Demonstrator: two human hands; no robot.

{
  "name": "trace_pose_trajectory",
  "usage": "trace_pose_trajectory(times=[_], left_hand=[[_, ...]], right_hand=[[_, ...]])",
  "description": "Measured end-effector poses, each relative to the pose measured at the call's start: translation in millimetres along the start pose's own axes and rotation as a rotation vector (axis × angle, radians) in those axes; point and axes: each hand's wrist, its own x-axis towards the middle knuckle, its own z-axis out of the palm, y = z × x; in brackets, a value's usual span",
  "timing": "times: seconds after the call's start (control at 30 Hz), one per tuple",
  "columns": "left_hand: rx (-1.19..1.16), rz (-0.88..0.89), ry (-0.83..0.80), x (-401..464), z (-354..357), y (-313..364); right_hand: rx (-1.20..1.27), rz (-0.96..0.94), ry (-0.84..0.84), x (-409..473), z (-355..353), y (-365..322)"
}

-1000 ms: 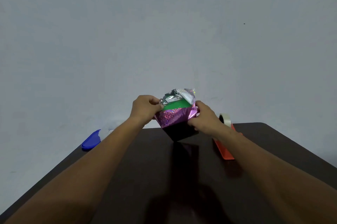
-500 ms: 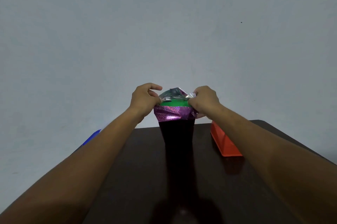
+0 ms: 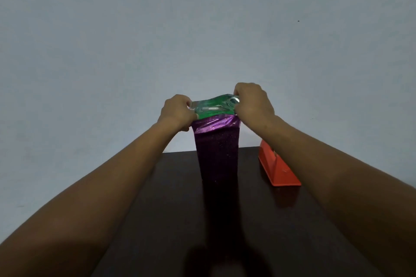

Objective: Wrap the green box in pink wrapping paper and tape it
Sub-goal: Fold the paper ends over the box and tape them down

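Observation:
A tall green box (image 3: pixel 208 115) stands upright on the dark table (image 3: pixel 171 209), its sides covered in glittery pink wrapping paper (image 3: pixel 217 148). Only a green strip shows at the top end, under crumpled silvery paper flaps. My left hand (image 3: pixel 176 113) pinches the paper at the top left corner. My right hand (image 3: pixel 253 102) grips the paper flap at the top right corner. Both hands' fingertips are hidden behind the paper.
An orange tape dispenser (image 3: pixel 278 169) sits on the table to the right of the box, partly behind my right forearm. A plain pale wall stands just behind the table's far edge (image 3: pixel 177 152).
The box went from tilted on a corner to standing upright. Both hands moved up to its top end and now hold the paper flaps there. The view shifted, hiding the blue object.

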Motion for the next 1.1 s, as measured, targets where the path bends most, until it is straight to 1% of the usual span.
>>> trace_pose_trajectory(times=[0.03, 0.1, 0.17, 0.23, 0.3, 0.33, 0.4, 0.5, 0.6, 0.67, 0.8, 0.9, 1.1], left_hand=[[-0.04, -0.033, -0.015, 0.2, -1.7, -1.1], [-0.09, -0.1, -0.057, 0.4, -5.8, -2.5], [-0.109, -0.162, -0.104, 1.2, -9.3, -3.5], [-0.111, -0.208, -0.161, 2.1, -11.7, -4.6], [-0.082, -0.246, -0.237, 2.6, -13.3, -3.8], [-0.056, -0.259, -0.274, 2.6, -13.4, -2.2], [-0.021, -0.259, -0.307, 2.4, -12.5, 2.9], [0.039, -0.206, -0.26, 2.8, -10.3, 13.4], [0.151, -0.134, -0.206, 0.7, -7.3, 21.9], [0.223, -0.08, -0.171, -1.8, -4.9, 24.7], [0.342, 0.005, -0.12, -7.6, 0.5, 29.8], [0.358, 0.012, -0.123, -7.6, 2.1, 31.9], [0.349, -0.027, -0.173, -6.4, 1.4, 34.7]], right_hand=[[0.001, 0.03, 0.004, 1.6, -1.6, 3.7], [0.106, 0.142, -0.075, 2.4, -7.3, 7.3], [0.243, 0.296, -0.253, 0.8, -15.1, 6.3], [0.246, 0.407, -0.462, -1.8, -22.1, 2.9], [0.226, 0.443, -0.595, -3.1, -24.3, -0.3], [0.224, 0.438, -0.623, -3.2, -23.7, -2.5], [0.236, 0.418, -0.63, -4.0, -22.5, -8.0], [0.232, 0.369, -0.59, -4.2, -18.5, -17.4], [0.144, 0.319, -0.486, -5.9, -15.3, -24.6], [0.073, 0.285, -0.443, -8.1, -14.3, -27.1], [0.005, 0.228, -0.374, -12.9, -16.3, -27.8], [-0.015, 0.204, -0.33, -15.5, -20.0, -26.4], [0.012, 0.207, -0.314, -17.2, -22.1, -24.5]])
